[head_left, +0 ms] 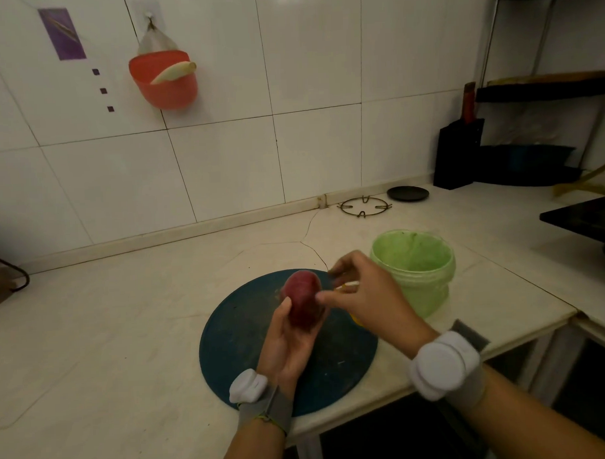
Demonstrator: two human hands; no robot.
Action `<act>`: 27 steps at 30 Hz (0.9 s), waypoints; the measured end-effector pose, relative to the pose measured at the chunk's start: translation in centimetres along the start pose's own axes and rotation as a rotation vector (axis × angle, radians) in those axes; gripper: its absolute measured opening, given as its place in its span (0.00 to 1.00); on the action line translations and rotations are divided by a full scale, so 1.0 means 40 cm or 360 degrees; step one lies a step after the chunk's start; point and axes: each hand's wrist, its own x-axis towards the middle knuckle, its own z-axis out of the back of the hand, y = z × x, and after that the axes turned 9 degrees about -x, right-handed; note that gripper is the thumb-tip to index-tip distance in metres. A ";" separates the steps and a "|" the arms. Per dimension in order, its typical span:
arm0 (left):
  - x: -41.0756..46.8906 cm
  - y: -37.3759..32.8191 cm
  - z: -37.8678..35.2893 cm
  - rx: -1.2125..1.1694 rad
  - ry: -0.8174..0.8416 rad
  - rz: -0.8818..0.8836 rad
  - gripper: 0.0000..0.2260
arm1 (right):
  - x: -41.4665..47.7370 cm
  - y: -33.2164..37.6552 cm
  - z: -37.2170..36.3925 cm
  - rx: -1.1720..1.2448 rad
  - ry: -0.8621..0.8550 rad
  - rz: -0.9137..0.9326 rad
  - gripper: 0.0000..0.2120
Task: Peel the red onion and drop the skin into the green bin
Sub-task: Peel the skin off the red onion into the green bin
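While the left hand [288,343] lies palm up at the centre of the frame with its fingers and thumb curled round the one red onion [303,298], the right hand [368,295] meets the onion's right side with bent fingers. Blur hides whether they pinch a scrap of skin. Each wrist wears a grey strap with a white rounded module, two wristbands [443,365] in all. The onion is smooth, glossy and egg-shaped, held just above a single round, dark teal cutting board [236,334] with a scuffed face. A yellow object [355,318] peeks out under the right hand, too hidden to name. Just right of the hands stands the one green bin [423,293], a translucent plastic tub with a wide open mouth. Board and bin rest on a pale stone counter [109,322] with a thin crack [312,249] running back from the board. Behind it, glossy white wall tiles [223,163] fill the upper frame. At upper left hangs one orange plastic holder [164,93]. Toward the right rear sit a wire trivet ring [363,206], a dark round dish [408,193] and a black knife block [458,151].
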 end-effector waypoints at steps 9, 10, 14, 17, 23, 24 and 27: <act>-0.005 0.006 -0.002 0.0178 -0.0130 -0.0073 0.45 | 0.013 -0.014 -0.076 0.0175 0.0053 -0.0316 0.28; -0.005 0.005 -0.001 0.0189 -0.0120 -0.0077 0.44 | 0.014 -0.018 -0.079 0.0221 0.0043 -0.0326 0.28; -0.007 0.001 -0.002 0.0192 -0.0096 -0.0070 0.46 | 0.015 -0.034 -0.085 0.0378 -0.0026 -0.0336 0.25; -0.009 0.002 -0.007 0.0158 -0.0090 -0.0047 0.48 | 0.012 -0.039 -0.086 0.0388 -0.0063 -0.0298 0.24; -0.016 0.003 -0.010 0.0084 -0.0096 -0.0010 0.46 | 0.013 -0.046 -0.087 0.0315 -0.0107 -0.0179 0.21; -0.017 0.003 -0.011 0.0070 -0.0092 -0.0006 0.46 | 0.013 -0.048 -0.088 0.0296 -0.0105 -0.0161 0.21; -0.017 0.002 -0.008 0.0045 -0.0114 -0.0015 0.45 | 0.013 -0.046 -0.087 0.0273 -0.0076 -0.0132 0.22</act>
